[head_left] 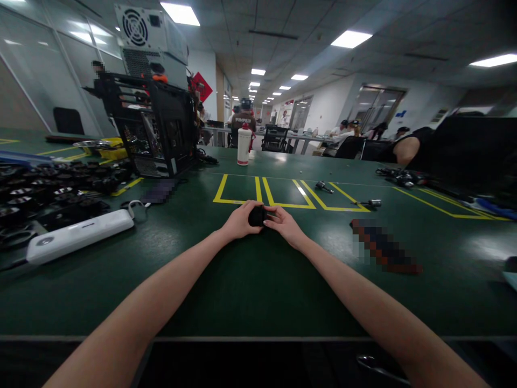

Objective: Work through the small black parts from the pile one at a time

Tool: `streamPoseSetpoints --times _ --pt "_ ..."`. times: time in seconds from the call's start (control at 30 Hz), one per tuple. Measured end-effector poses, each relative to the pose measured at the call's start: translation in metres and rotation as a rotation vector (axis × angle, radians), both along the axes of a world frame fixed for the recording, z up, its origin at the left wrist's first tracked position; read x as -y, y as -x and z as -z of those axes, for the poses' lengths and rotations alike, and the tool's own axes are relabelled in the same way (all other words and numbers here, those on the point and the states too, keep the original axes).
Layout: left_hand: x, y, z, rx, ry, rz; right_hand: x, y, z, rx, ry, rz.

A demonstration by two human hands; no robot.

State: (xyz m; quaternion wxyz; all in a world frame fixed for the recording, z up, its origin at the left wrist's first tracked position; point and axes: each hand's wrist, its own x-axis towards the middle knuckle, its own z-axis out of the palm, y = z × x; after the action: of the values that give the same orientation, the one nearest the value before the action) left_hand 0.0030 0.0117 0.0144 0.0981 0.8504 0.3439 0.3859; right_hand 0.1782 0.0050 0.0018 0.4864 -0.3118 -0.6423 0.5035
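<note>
A small black rounded part (256, 216) is between my two hands, just above or on the green tabletop; its exact kind does not show. My left hand (241, 220) wraps round it from the left, thumb below and fingers over the top. From the right, my right hand (285, 223) closes its thumb and fingertips on the part's edge. Past the hands lie yellow tape outlines (262, 203). A small black and silver piece (323, 186) lies in the right outline, and a silver cylindrical piece (374, 203) lies at its corner.
On the left are a white power strip (83, 234), a heap of black parts (52, 186) and an open black computer case (161, 129). A white bottle (244, 145) stands at the back. A blurred-out reddish-brown object (383, 248) lies to the right. A person's arm (407, 150) shows beyond.
</note>
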Motion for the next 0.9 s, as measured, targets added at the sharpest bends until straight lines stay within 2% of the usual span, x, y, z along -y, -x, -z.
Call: streamPoseSetpoints --times 0.27,0.6,0.8,0.9 --pt "0.0010 0.0004 -0.0016 -0.011 0.003 -0.008 0.0000 0.0033 -0.0020 0.052 0.009 0.112" --pt "0.0022 0.0009 -0.0018 -0.007 0.021 -0.003 0.0000 0.0002 -0.0006 0.008 0.010 0.002" --pt "0.0011 -0.0001 -0.0012 0.003 0.000 -0.006 -0.0026 0.0024 0.0002 0.020 0.054 0.103" --pt "0.0003 -0.0003 -0.0008 0.006 0.000 -0.001 -0.0052 0.0028 0.0013 0.011 0.069 0.106"
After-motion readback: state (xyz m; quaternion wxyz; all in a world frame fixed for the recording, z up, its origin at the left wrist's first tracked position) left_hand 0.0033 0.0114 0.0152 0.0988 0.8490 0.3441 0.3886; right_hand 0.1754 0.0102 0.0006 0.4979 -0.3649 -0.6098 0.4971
